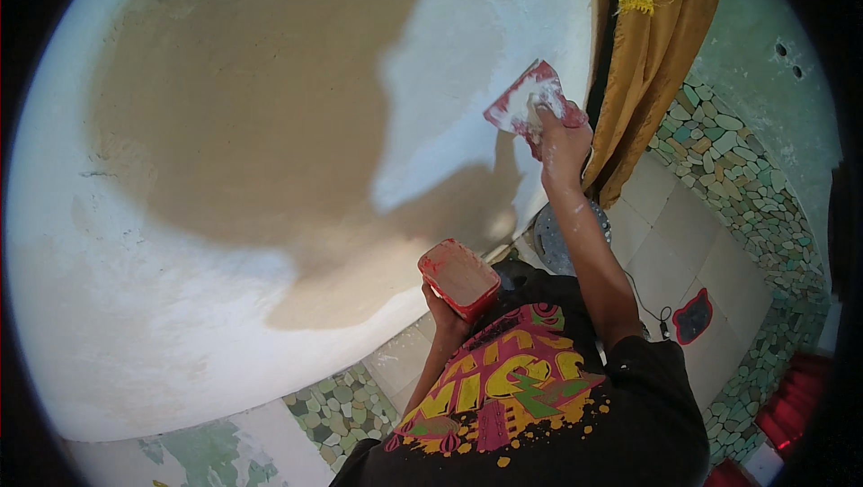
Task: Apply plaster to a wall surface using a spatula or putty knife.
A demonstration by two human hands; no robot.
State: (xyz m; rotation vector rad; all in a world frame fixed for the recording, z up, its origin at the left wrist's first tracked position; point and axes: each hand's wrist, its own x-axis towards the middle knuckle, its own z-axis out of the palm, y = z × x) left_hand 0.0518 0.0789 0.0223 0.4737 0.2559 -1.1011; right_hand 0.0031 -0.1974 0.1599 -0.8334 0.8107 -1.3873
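My right hand [564,141] is raised toward the wall, closed on a red putty spreader [514,107] smeared with white paste. The spreader's broad edge points up and left, close to the white wall [467,46]; whether it touches I cannot tell. Lower down, near my body, my left hand [444,312] grips a red rectangular tub [460,282] from its left side. Pale putty fills the tub's top, and red shows along its rim and sides. Part of the left fingers is hidden beneath the tub.
Brown and yellow curtains [663,64] hang beside the wall's right edge. A round grey speckled object [553,235] stands on the tiled floor under my right forearm. A cable [663,314] and a dark red-rimmed mat [693,316] lie farther right. Pebble-stone strips [733,150] border the floor.
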